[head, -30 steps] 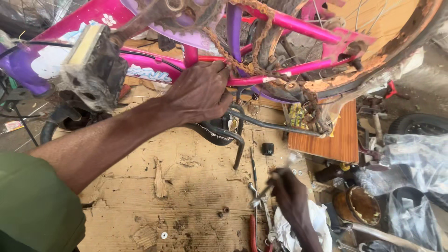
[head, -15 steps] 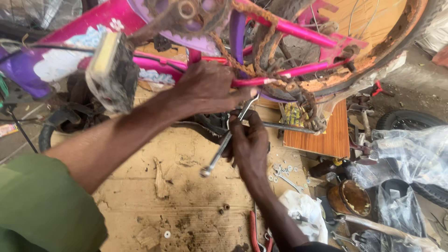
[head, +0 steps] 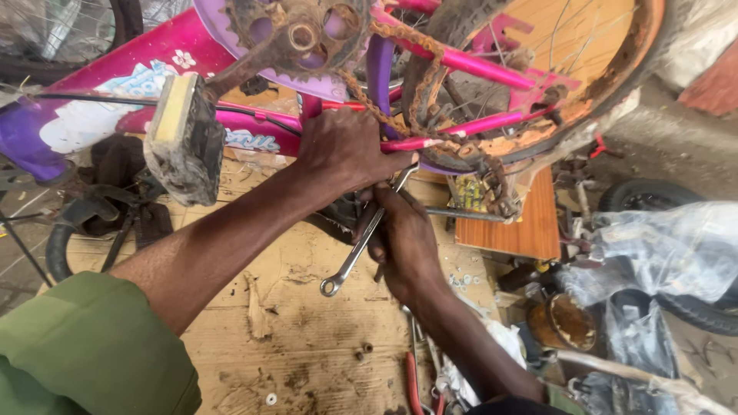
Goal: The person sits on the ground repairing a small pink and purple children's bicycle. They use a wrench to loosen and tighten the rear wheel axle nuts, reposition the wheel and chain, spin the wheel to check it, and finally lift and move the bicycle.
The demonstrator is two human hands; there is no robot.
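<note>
A pink and purple child's bicycle (head: pixel 115 107) lies upturned above a cardboard sheet. Its rusty chain (head: pixel 400 84), chainring (head: pixel 296 34) and a grey pedal (head: pixel 184 142) show at the top. My left hand (head: pixel 346 146) grips the pink chainstay (head: pixel 477 123) near the rear wheel (head: pixel 584 69). Just below it, my right hand (head: pixel 403 238) holds a silver combination wrench (head: pixel 350 257), whose upper end reaches up under the frame and whose ring end points down-left.
Dirty cardboard (head: pixel 307 346) covers the ground. A small wooden board (head: pixel 507 223) lies to the right. Red-handled pliers (head: pixel 411 380) and loose tools rest at the bottom. Plastic wrap (head: pixel 661 246), a tyre (head: pixel 638 196) and a rusty tin (head: pixel 569 323) crowd the right side.
My right hand came up from the tools at the bottom with the wrench and now sets it under the frame beside my left hand, which has kept its grip.
</note>
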